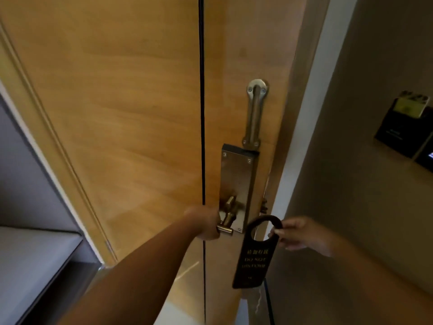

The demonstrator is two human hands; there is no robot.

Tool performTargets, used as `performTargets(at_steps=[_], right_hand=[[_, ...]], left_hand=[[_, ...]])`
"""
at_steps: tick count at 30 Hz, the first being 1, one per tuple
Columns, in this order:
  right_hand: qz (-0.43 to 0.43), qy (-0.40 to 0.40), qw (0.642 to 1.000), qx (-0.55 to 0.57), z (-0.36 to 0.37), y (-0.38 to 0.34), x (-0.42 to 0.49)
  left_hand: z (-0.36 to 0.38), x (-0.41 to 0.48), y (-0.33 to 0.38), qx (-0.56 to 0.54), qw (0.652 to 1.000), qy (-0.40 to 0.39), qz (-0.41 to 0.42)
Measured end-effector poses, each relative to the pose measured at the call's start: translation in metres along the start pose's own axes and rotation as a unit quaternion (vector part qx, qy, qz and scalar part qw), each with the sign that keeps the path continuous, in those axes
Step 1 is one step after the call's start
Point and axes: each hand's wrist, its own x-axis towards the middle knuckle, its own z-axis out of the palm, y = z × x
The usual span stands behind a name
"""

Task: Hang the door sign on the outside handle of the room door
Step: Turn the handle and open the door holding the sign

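A wooden room door fills the view, seen from inside, with a steel lock plate near its right edge. My left hand grips the brass lever handle at the bottom of that plate. My right hand pinches the hook of a black door sign with gold "DO NOT DISTURB" lettering. The sign hangs upright just right of the handle, in front of the door's edge. The outside handle is hidden behind the door.
A metal swing-bar guard is mounted above the lock plate. The white door frame and a beige wall stand to the right, with a black key-card holder on the wall. A grey shelf unit sits at the left.
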Motion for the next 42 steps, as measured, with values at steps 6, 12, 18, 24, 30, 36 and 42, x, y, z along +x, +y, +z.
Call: performTargets(at_steps=[6,12,18,24,30,36,42], right_hand=[[-0.034,-0.019,0.999,-0.008,0.054,-0.01,-0.05],[-0.077,-0.07,0.995,0.011,0.104,-0.045,-0.06],[-0.096,-0.146,0.975,0.137,0.203,-0.076,-0.035],[-0.1,-0.271,0.938,0.191,0.289,-0.118,-0.007],[-0.101,-0.278,0.95,0.101,0.368,-0.165,0.049],[-0.135,-0.333,0.933,-0.006,0.442,-0.193,0.092],[-0.121,-0.385,0.913,-0.064,0.509,-0.214,0.101]], left_hand=[[0.024,-0.112,-0.011,0.098,0.993,-0.034,-0.059],[0.058,-0.214,-0.047,0.165,0.981,0.047,-0.092],[0.106,-0.308,-0.083,0.023,0.957,0.179,-0.227],[0.134,-0.395,-0.135,-0.2,0.849,0.21,-0.442],[0.134,-0.476,-0.161,-0.417,0.701,0.308,-0.49],[0.109,-0.52,-0.172,-0.483,0.537,0.445,-0.53],[0.092,-0.566,-0.17,-0.532,0.317,0.619,-0.483]])
